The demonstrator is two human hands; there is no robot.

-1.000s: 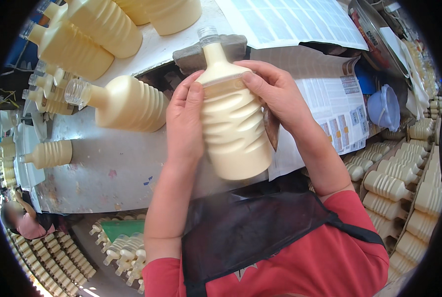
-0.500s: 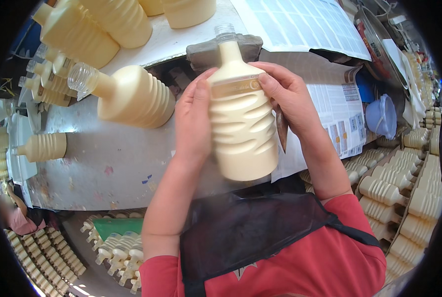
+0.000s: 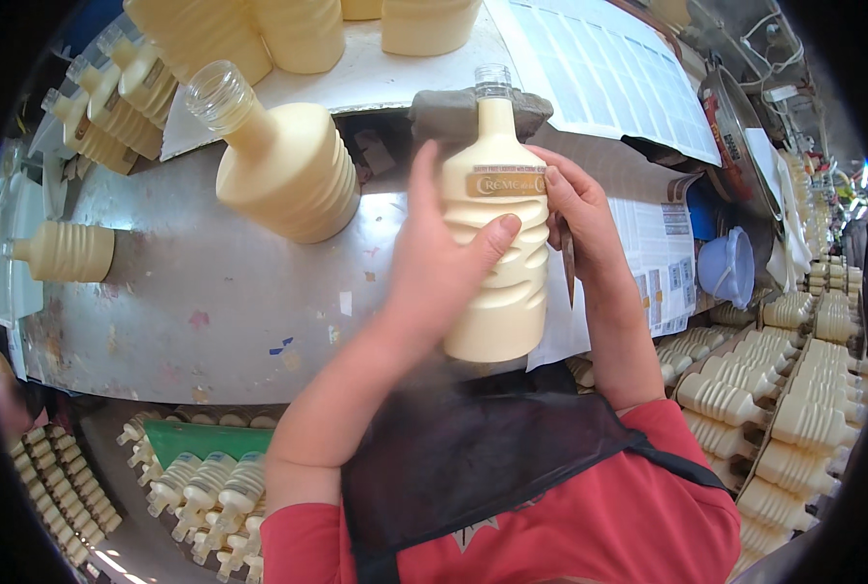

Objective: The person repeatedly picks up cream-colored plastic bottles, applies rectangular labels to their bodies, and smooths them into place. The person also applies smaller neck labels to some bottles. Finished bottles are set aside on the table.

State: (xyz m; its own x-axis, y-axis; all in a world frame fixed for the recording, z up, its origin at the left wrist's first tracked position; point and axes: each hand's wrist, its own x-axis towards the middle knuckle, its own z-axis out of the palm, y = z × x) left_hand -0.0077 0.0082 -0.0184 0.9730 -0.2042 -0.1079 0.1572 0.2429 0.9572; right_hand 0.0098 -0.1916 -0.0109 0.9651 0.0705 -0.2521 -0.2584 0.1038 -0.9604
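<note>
The left hand (image 3: 446, 251) and right hand (image 3: 582, 209) clasped a cream bottle (image 3: 497, 302) from both sides, near the front edge of the bench (image 3: 181, 336). A gold label (image 3: 504, 184) already lay across its shoulder; a second bottle (image 3: 283, 170), standing to the left, showed none on its visible side.

the person wears a red shirt (image 3: 590, 530) with short sleeves, the left sleeve (image 3: 303, 535) and the right sleeve (image 3: 653, 423) both plain. over the front lies a dark, nearly black apron (image 3: 473, 453) with a faint sheen. one black strap (image 3: 682, 468) runs off to the right; another sits near left. a pale, pointed star-like mark (image 3: 475, 533) shows near the apron's edge. the left hand (image 3: 446, 253) and right hand (image 3: 585, 219) are bare.
</note>
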